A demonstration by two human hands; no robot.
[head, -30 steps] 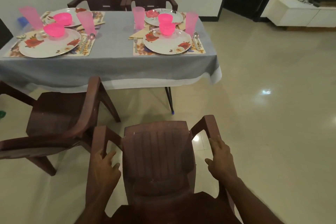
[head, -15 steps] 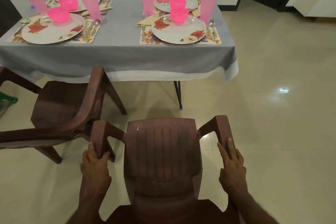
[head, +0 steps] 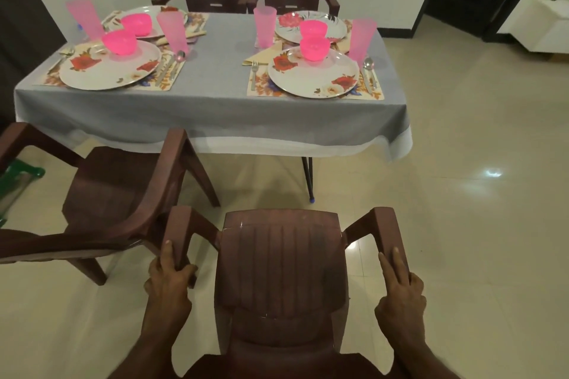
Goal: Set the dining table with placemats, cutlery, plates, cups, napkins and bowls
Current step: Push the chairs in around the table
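Four place settings lie on the grey-clothed dining table (head: 212, 108), two along its near edge and two along its far edge. At the near right corner a floral placemat (head: 314, 88) carries a flowered plate (head: 314, 77) with a pink bowl (head: 314, 48) standing on its far part; a fork (head: 253, 74) lies on the mat just left of the plate, a spoon (head: 368, 69) lies just right of it, and a folded napkin (head: 263, 55) rests beyond the fork. A tall pink cup (head: 362, 38) stands on the cloth beyond the spoon, and another pink cup (head: 264, 26) stands further left, beside the far right plate (head: 311, 26). Towards the near left corner sits a second flowered plate (head: 110, 66) with its own pink bowl (head: 119, 42), and a third pink cup (head: 174, 32) stands to its right. Below the table, a brown plastic armchair (head: 281, 271) faces the near edge, well apart from it. The left hand (head: 171, 281) grips the chair's left armrest, fingers curled round its rear part with the thumb on the inner side. The right hand (head: 400, 289) rests on the right armrest, two straight fingers (head: 397, 264) lying along the top; whether the rest wrap beneath is unclear. A second brown chair (head: 101, 203) stands to the left, turned at an angle, partly under the cloth's hanging hem.
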